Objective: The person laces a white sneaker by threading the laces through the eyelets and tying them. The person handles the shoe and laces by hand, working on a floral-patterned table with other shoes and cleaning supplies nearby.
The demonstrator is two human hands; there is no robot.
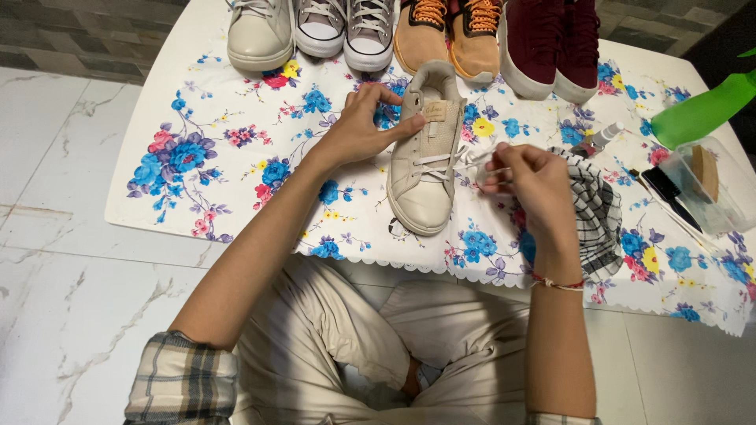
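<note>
Head view: a beige sneaker (426, 157) is being laced on a floral cloth (220, 149).
Its tongue is gripped by the left hand (364, 126); a white lace (465, 161) is pinched by the right hand (526, 179), beside a checked rag (596, 212).

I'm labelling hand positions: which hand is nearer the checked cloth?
Right. The right hand pulls a lace just beside the checked cloth; the left hand grips the beige sneaker collar, farther away.

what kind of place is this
Probably a home floor set up for shoe care: marble-look floor tiles, a floral cloth spread on them, and a row of shoes lined up.
</note>
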